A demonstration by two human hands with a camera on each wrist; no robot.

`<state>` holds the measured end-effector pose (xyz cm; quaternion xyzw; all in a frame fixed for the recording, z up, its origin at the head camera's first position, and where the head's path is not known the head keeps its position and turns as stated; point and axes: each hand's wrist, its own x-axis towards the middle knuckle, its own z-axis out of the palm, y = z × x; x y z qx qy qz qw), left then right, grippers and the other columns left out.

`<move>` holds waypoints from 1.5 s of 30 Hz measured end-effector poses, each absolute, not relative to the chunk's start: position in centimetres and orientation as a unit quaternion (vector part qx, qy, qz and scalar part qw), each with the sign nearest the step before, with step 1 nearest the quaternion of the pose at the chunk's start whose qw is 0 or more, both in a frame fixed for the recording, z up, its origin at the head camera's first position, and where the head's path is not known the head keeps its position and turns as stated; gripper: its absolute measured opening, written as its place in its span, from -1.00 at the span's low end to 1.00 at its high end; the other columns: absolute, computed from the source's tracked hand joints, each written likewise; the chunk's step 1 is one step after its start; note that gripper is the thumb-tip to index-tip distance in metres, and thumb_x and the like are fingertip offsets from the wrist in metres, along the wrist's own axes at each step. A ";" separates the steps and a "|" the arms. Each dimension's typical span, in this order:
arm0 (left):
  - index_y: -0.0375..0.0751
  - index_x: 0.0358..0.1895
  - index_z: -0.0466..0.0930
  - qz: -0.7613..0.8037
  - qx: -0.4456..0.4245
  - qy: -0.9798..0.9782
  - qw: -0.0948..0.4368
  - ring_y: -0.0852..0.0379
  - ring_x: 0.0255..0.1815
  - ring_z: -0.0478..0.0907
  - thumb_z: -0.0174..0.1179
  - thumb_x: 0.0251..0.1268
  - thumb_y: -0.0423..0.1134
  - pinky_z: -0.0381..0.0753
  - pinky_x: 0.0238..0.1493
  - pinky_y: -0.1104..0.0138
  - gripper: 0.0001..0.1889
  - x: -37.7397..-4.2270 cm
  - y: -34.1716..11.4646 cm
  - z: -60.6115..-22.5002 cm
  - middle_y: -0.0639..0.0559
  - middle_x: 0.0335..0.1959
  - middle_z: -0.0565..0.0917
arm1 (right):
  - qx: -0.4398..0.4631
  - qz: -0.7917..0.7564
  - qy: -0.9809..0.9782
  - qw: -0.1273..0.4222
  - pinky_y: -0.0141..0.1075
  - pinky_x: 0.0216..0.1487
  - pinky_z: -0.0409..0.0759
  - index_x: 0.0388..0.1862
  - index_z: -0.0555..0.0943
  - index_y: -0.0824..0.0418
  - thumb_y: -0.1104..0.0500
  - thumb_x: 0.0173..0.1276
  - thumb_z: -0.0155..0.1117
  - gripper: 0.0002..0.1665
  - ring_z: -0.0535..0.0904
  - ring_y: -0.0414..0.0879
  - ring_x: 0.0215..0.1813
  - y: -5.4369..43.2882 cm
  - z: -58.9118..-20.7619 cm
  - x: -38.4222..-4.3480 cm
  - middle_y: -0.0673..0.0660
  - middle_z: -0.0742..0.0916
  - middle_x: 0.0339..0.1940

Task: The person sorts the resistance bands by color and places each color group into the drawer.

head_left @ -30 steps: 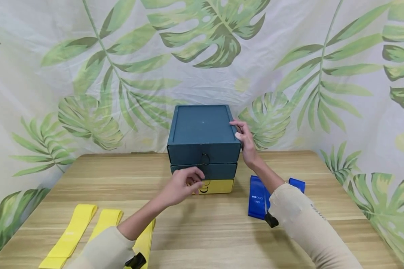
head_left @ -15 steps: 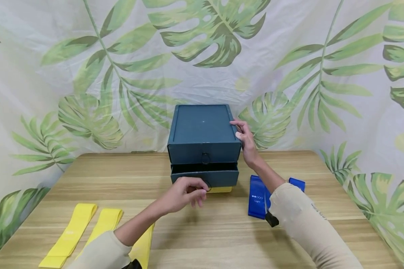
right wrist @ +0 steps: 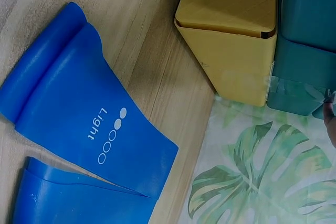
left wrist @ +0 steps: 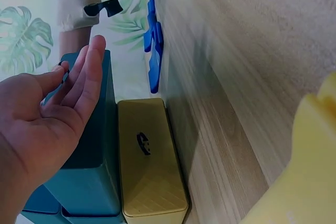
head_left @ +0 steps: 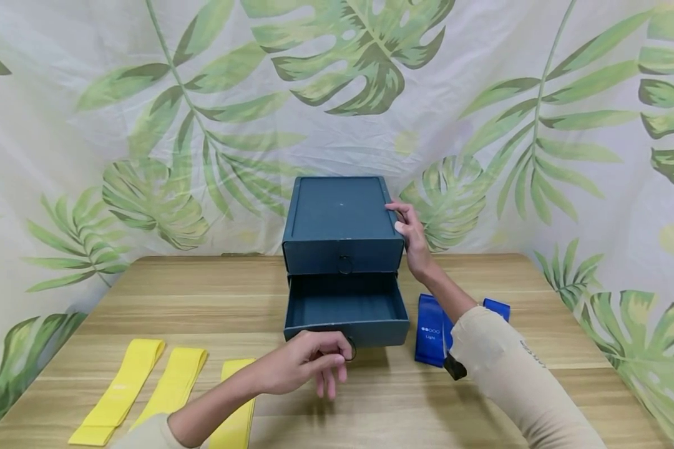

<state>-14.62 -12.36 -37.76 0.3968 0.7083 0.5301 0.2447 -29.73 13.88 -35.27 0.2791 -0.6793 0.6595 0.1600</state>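
Observation:
A stacked drawer cabinet (head_left: 339,209) in dark teal stands at the back of the table. Its middle drawer (head_left: 345,307) is pulled well out, and the inside that shows is bare. My left hand (head_left: 311,362) pinches the drawer's black ring pull (head_left: 353,349) between thumb and index finger, the other fingers hanging loose. At the cabinet's right side, my right hand (head_left: 413,242) rests with its fingertips on the top edge and its thumb lower against the side. The yellow bottom drawer (left wrist: 152,169) is shut; from the head view the pulled-out drawer hides it.
Yellow resistance bands (head_left: 120,390) lie flat at the front left, partly under the left forearm. Blue resistance bands (right wrist: 100,114), one printed "Light", lie right of the cabinet, partly hidden by the right forearm in the head view. A leaf-patterned cloth (head_left: 247,143) hangs behind the table.
My left hand has taken hold of the ring pull and drawn the middle drawer out toward me from shut. The right hand has stayed on the cabinet's edge.

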 end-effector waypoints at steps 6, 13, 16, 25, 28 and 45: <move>-0.30 -0.02 0.53 0.520 0.406 0.704 0.264 0.04 -0.38 0.77 -0.06 0.69 -0.34 0.79 -0.33 0.11 -0.84 -14.0 -12.6 -37.5 -0.34 -0.23 0.70 | 0.279 0.661 -0.678 0.159 0.22 0.60 -0.02 0.34 0.28 0.57 0.09 0.43 -0.19 -0.32 0.02 0.28 0.68 13.9 -35.3 -29.7 0.45 0.19 0.61; -0.29 -0.02 0.54 0.516 0.403 0.704 0.277 0.05 -0.38 0.77 -0.05 0.68 -0.34 0.78 -0.30 0.02 -0.84 -13.6 -13.1 -37.3 -0.32 -0.23 0.72 | 0.279 0.663 -0.676 0.161 0.22 0.61 -0.03 0.33 0.28 0.58 0.09 0.42 -0.19 -0.33 0.01 0.28 0.68 13.9 -35.2 -29.7 0.46 0.19 0.61; -0.28 -0.01 0.55 0.515 0.397 0.704 0.284 0.06 -0.38 0.77 -0.04 0.68 -0.33 0.77 -0.29 -0.01 -0.84 -13.5 -13.1 -37.3 -0.27 -0.23 0.72 | 0.280 0.664 -0.675 0.160 0.22 0.60 -0.01 0.33 0.28 0.58 0.10 0.42 -0.19 -0.33 0.02 0.28 0.68 13.8 -35.2 -29.7 0.45 0.19 0.61; -0.27 0.01 0.55 0.507 0.401 0.707 0.285 0.09 -0.37 0.76 -0.02 0.68 -0.31 0.79 -0.29 0.08 -0.84 -13.3 -13.3 -37.2 -0.23 -0.23 0.73 | 0.278 0.659 -0.681 0.158 0.24 0.60 -0.06 0.35 0.28 0.55 0.09 0.43 -0.21 -0.33 0.00 0.28 0.68 14.0 -35.2 -29.5 0.49 0.15 0.62; -0.28 0.07 0.57 0.500 0.404 0.712 0.284 0.09 -0.33 0.76 0.02 0.66 -0.30 0.79 -0.24 0.12 -0.82 -13.3 -13.7 -36.9 -0.17 -0.22 0.74 | 0.278 0.655 -0.685 0.157 0.24 0.60 -0.08 0.36 0.28 0.53 0.08 0.43 -0.20 -0.32 -0.01 0.27 0.68 14.0 -35.3 -29.5 0.49 0.15 0.63; -0.44 0.17 0.56 0.521 0.473 0.661 0.261 0.01 -0.24 0.73 0.08 0.55 -0.51 0.78 -0.23 0.21 -0.76 -14.2 -20.0 -32.6 -0.35 -0.20 0.70 | 0.277 0.660 -0.681 0.154 0.23 0.61 -0.06 0.36 0.29 0.51 0.10 0.44 -0.19 -0.35 0.00 0.25 0.69 14.0 -35.2 -29.4 0.45 0.16 0.63</move>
